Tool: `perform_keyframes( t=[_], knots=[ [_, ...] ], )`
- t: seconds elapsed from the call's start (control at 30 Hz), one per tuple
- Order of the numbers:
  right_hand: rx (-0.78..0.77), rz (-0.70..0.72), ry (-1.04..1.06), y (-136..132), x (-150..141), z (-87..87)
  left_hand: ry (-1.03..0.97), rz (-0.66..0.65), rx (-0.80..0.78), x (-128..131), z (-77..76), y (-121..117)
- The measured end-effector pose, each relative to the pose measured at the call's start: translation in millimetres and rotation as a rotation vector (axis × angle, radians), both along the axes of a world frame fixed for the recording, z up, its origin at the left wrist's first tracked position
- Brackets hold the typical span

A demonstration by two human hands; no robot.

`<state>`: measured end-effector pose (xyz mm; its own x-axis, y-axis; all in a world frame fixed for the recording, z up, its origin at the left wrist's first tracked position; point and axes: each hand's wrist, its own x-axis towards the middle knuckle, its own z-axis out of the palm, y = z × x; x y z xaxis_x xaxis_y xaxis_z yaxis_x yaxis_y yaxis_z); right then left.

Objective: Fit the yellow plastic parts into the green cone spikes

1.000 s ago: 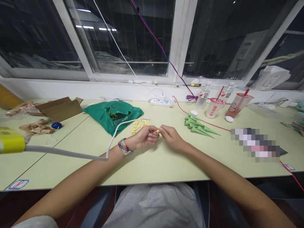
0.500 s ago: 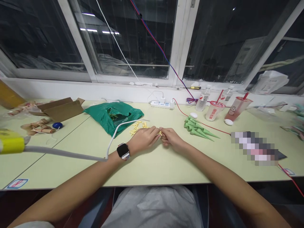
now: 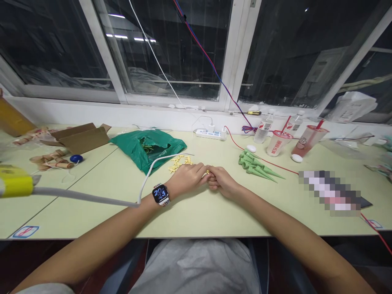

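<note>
My left hand (image 3: 190, 176), below a wrist with a smartwatch (image 3: 160, 194), meets my right hand (image 3: 223, 181) over the middle of the table. Fingers of both are pinched round a small yellow plastic piece (image 3: 208, 172), mostly hidden by the fingertips. Just behind my left hand lies a loose pile of similar yellow pieces (image 3: 177, 164), partly covered by that hand. Beyond it, a torn green plastic bag (image 3: 134, 147) has thin green bits in its opening. To the right of my right hand rests a bunch of green hollow cones (image 3: 255, 164).
A grey cable (image 3: 85, 196) crosses the left foreground. Wooden toys with a blue ball (image 3: 76, 159) and a cardboard box (image 3: 82, 139) sit at left. A power strip (image 3: 210, 134), water bottle (image 3: 262, 130), drink cups (image 3: 277, 143) and red cord (image 3: 237, 146) are behind and right.
The view has shifted slightly. Less of the yellow piece shows between my fingers, and the watch face has lit up. Both hands stay together in the same place.
</note>
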<state>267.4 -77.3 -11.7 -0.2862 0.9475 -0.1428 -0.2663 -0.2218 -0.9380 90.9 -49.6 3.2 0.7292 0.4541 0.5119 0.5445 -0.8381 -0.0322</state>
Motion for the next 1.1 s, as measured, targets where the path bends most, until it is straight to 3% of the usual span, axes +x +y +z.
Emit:
perform_keyframes(
  t=[0.23, 0.33, 0.5, 0.57, 0.63, 0.7, 0.9, 1.0, 1.1],
  knots=[
    [0.053, -0.070, -0.042, 1.5, -6.7, -14.3, -0.121, 0.037, -0.204, 2.5, -6.3, -3.2],
    [0.330, -0.128, -0.227, -0.1, -3.4, -17.5, -0.282, 0.036, -0.488, 3.5, -0.9, -6.3],
    [0.946, -0.144, -0.734, -5.6, 12.1, -7.1, -0.578, -0.109, -1.277, 4.7, 10.4, -3.5],
    [1.110, -0.129, -0.879, -5.9, 17.5, -3.0, -0.632, -0.144, -1.473, 4.5, 14.0, -1.9],
    [1.201, -0.118, -0.963, -5.1, 20.6, -1.2, -0.638, -0.150, -1.571, 3.5, 16.4, -1.1],
    [1.228, -0.124, -1.004, -4.6, 21.3, -1.4, -0.631, -0.140, -1.542, 1.6, 17.0, -1.1],
    [1.074, -0.191, -0.925, -6.4, 17.3, -3.0, -0.759, -0.147, -1.046, -3.7, 13.2, -2.9],
    [0.989, -0.211, -0.852, -6.0, 16.3, -1.7, -0.750, -0.201, -0.990, -4.5, 12.2, -2.1],
    [0.951, -0.227, -0.818, -4.8, 16.5, -0.1, -0.707, -0.152, -0.957, -4.5, 10.9, -0.3]
  ],
)
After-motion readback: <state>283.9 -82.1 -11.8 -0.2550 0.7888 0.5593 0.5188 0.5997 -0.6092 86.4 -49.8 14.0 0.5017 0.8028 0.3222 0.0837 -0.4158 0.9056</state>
